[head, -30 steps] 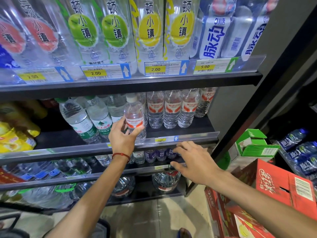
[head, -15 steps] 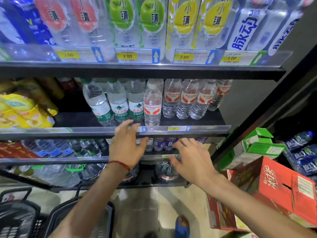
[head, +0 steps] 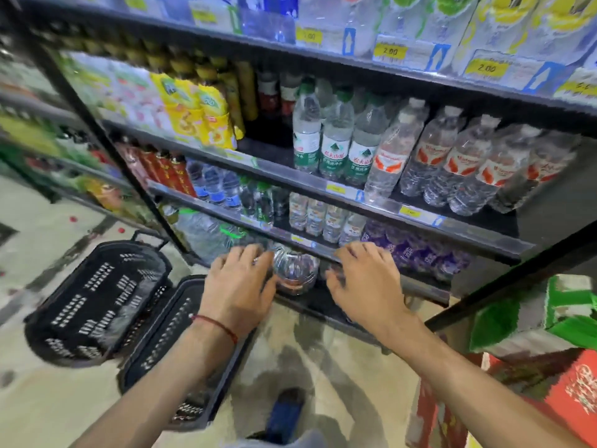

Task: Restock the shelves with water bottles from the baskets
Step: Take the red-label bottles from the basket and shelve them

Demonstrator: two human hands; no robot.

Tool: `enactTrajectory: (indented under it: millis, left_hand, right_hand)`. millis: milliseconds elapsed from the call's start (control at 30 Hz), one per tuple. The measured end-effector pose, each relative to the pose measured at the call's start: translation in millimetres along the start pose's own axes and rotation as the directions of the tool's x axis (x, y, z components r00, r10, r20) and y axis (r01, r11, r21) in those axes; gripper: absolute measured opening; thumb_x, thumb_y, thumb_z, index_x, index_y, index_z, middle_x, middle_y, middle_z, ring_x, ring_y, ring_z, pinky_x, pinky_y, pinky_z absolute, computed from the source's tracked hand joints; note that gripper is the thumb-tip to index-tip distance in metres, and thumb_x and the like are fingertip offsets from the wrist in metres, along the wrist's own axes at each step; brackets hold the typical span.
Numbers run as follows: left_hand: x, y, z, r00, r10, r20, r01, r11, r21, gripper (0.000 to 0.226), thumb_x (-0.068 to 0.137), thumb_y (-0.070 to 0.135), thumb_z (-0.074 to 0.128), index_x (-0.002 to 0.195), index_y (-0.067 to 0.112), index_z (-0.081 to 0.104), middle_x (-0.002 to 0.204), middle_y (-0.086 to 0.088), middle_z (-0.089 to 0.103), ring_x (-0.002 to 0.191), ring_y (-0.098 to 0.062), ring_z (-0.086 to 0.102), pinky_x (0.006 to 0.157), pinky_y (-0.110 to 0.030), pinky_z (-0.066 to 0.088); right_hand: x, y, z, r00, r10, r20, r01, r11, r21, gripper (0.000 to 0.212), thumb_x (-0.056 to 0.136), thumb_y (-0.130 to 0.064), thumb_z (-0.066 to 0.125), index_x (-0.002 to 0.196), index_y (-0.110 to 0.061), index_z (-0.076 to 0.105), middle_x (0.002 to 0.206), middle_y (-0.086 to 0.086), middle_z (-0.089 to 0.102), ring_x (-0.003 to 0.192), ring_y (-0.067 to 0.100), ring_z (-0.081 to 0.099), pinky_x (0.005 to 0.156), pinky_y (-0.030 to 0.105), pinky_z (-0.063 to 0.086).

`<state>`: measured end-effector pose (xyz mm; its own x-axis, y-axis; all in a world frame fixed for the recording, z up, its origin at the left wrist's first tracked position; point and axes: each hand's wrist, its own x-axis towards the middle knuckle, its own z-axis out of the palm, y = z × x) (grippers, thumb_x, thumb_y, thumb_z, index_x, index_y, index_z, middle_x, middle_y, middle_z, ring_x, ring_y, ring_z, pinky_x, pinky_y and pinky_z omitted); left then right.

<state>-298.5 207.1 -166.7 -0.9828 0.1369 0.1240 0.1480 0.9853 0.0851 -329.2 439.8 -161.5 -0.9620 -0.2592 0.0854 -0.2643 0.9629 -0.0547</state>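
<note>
Left hand and right hand are hovering open, flanking the large bottle; baskets left of it probably come next.

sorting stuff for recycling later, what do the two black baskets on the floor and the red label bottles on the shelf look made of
Black baskets: probably moulded plastic with a matte finish; the walls are pierced with regular rows of slots. Red label bottles: thin, clear, glossy plastic by the look, with ribbed sides, pale caps and contents that show through.
</note>
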Motion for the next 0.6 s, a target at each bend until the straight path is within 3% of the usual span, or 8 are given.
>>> enactTrajectory:
  millis: [200, 300, 400, 467, 600]
  left_hand:
    - [-123.5, 2.9, 3.7, 0.960, -0.277, 0.027, 0.274, 0.958, 0.078, 0.039, 0.086, 0.046, 0.044, 0.107, 0.023, 0.067, 0.109, -0.002, 0.064, 0.101, -0.029, 0.063, 0.080, -0.043, 0.051]
    - [-191.1, -2.6, 0.5, 0.933, -0.356, 0.050, 0.352, 0.933, 0.080, 0.041, 0.089, 0.048, 0.041, 0.109, 0.022, 0.067, 0.108, 0.000, 0.064, 0.098, -0.027, 0.063, 0.079, -0.042, 0.053]
    - [-247.1, -20.0, -1.7, 0.893, -0.446, 0.058, 0.438, 0.892, 0.108, 0.034, 0.090, 0.045, 0.052, 0.109, 0.022, 0.066, 0.109, 0.001, 0.063, 0.098, -0.026, 0.063, 0.078, -0.041, 0.053]
    - [-276.1, -36.1, -0.6, 0.857, -0.510, 0.076, 0.504, 0.859, 0.088, 0.032, 0.090, 0.045, 0.056, 0.112, 0.023, 0.065, 0.112, 0.002, 0.063, 0.101, -0.025, 0.062, 0.078, -0.041, 0.052]
    - [-328.5, -81.7, -2.1, 0.825, -0.561, 0.068, 0.559, 0.828, 0.054, 0.040, 0.090, 0.046, 0.043, 0.114, 0.023, 0.065, 0.113, 0.003, 0.063, 0.102, -0.026, 0.061, 0.076, -0.041, 0.053]
  right_hand:
    - [-42.7, -53.2, 22.9, 0.975, -0.224, 0.007, 0.223, 0.973, 0.061, 0.027, 0.087, -0.041, 0.066, 0.104, -0.021, 0.071, 0.105, 0.000, 0.067, 0.110, 0.028, 0.059, 0.089, 0.045, 0.049]
    - [-72.1, -93.6, 29.0, 0.949, -0.308, 0.067, 0.296, 0.944, 0.143, 0.038, 0.089, -0.042, 0.047, 0.110, -0.022, 0.072, 0.110, -0.001, 0.068, 0.113, 0.027, 0.059, 0.094, 0.045, 0.047]
    - [-101.5, -139.8, 36.1, 0.896, -0.437, 0.079, 0.422, 0.894, 0.153, 0.052, 0.089, -0.046, 0.031, 0.112, -0.023, 0.072, 0.114, -0.002, 0.068, 0.114, 0.026, 0.058, 0.097, 0.043, 0.046]
    - [-114.4, -168.1, 39.8, 0.859, -0.502, 0.103, 0.485, 0.861, 0.152, 0.047, 0.093, -0.045, 0.035, 0.115, -0.023, 0.071, 0.116, -0.002, 0.068, 0.115, 0.025, 0.057, 0.099, 0.042, 0.046]
    - [-139.5, -229.8, 49.4, 0.809, -0.579, 0.103, 0.563, 0.813, 0.147, 0.031, 0.096, -0.044, 0.057, 0.117, -0.026, 0.070, 0.116, -0.006, 0.067, 0.116, 0.021, 0.057, 0.103, 0.039, 0.044]
